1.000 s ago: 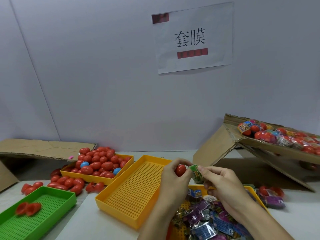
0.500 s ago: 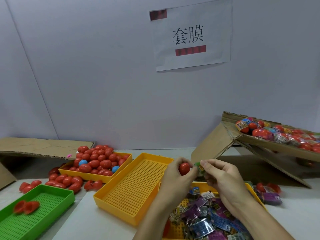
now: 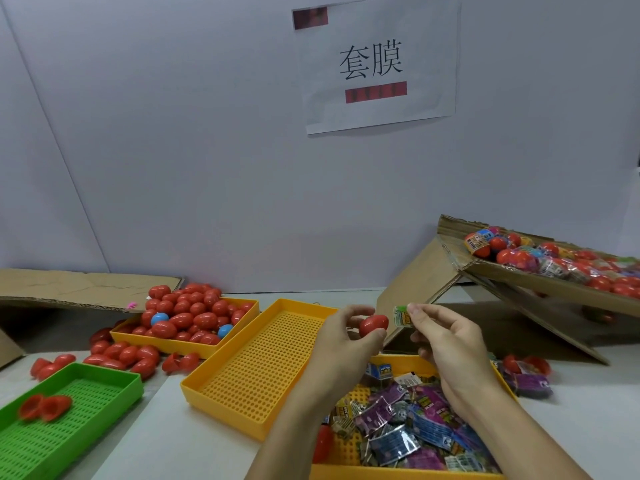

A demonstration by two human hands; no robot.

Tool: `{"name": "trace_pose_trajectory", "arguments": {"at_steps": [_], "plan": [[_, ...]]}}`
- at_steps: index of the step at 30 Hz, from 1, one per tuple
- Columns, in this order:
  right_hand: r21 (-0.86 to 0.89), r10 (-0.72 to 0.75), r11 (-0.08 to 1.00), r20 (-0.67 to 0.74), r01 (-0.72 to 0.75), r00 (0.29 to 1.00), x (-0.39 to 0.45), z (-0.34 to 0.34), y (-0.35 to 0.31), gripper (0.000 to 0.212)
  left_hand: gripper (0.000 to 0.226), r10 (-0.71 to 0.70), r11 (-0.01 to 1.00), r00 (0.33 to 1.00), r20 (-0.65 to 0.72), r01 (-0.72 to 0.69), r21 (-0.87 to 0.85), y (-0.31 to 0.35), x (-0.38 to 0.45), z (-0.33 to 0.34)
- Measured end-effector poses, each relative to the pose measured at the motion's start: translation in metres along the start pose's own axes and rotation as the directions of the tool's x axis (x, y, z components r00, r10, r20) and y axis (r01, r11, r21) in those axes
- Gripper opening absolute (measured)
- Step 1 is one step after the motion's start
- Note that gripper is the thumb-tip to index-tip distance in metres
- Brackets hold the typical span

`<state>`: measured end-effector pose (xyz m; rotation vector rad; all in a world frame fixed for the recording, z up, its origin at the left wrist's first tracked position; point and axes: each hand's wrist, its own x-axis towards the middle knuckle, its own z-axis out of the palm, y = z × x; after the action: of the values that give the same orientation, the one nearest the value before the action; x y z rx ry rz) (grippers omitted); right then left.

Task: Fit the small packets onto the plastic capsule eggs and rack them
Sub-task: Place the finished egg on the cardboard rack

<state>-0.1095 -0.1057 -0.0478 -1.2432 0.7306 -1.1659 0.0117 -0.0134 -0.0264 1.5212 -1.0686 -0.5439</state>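
My left hand grips a red capsule egg between thumb and fingers, held above the table. My right hand pinches a small green packet just right of the egg, with a small gap between them. Below my hands a yellow tray holds a heap of several small packets. A yellow tray at the left is piled with red eggs and two blue ones. The cardboard rack at the right carries several wrapped eggs.
An empty yellow perforated tray lies in the middle. A green tray at the lower left holds red egg halves. Loose red eggs lie on the table. Flat cardboard sits at the left. A wrapped egg lies right of the packet tray.
Both hands rose a little. The packet moved from touching the egg to a small gap at its right, now held flat toward me.
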Motion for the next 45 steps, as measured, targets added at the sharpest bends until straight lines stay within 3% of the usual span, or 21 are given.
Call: {"name": "trace_pose_trajectory", "arguments": {"at_steps": [6, 17, 23, 30, 37, 41, 45], "plan": [[-0.022, -0.007, 1.0, 0.029, 0.007, 1.0, -0.001, 0.001, 0.001, 0.006, 0.024, 0.01, 0.998, 0.998, -0.056, -0.013, -0.054, 0.001, 0.0, -0.001], [-0.065, -0.082, 0.994, 0.13, 0.091, 0.988, -0.008, 0.001, -0.006, 0.006, 0.036, -0.083, 0.939, 0.993, 0.083, 0.106, -0.326, -0.003, 0.002, 0.0], [-0.117, -0.13, 0.981, 0.191, 0.154, 0.973, -0.011, 0.002, -0.008, 0.017, 0.021, -0.022, 0.982, 0.999, -0.044, 0.014, -0.19, -0.004, 0.002, 0.002], [-0.088, -0.097, 0.99, 0.168, 0.113, 0.981, -0.011, 0.003, -0.008, 0.033, 0.032, 0.104, 0.994, 0.992, -0.076, -0.106, -0.021, -0.002, 0.001, 0.003], [-0.053, -0.036, 0.998, 0.158, 0.045, 0.987, -0.01, 0.005, -0.008, 0.03, 0.031, 0.16, 0.987, 0.987, -0.023, -0.161, -0.021, -0.002, 0.0, 0.003], [-0.023, -0.061, 0.998, 0.133, 0.065, 0.989, -0.012, 0.003, -0.01, 0.029, 0.02, 0.168, 0.978, 0.985, -0.036, -0.171, -0.115, 0.001, -0.001, 0.004], [-0.014, -0.035, 0.999, 0.121, 0.037, 0.992, -0.01, 0.004, -0.008, 0.028, 0.03, 0.147, 0.976, 0.988, -0.053, -0.153, -0.154, 0.0, -0.001, 0.004]]}}
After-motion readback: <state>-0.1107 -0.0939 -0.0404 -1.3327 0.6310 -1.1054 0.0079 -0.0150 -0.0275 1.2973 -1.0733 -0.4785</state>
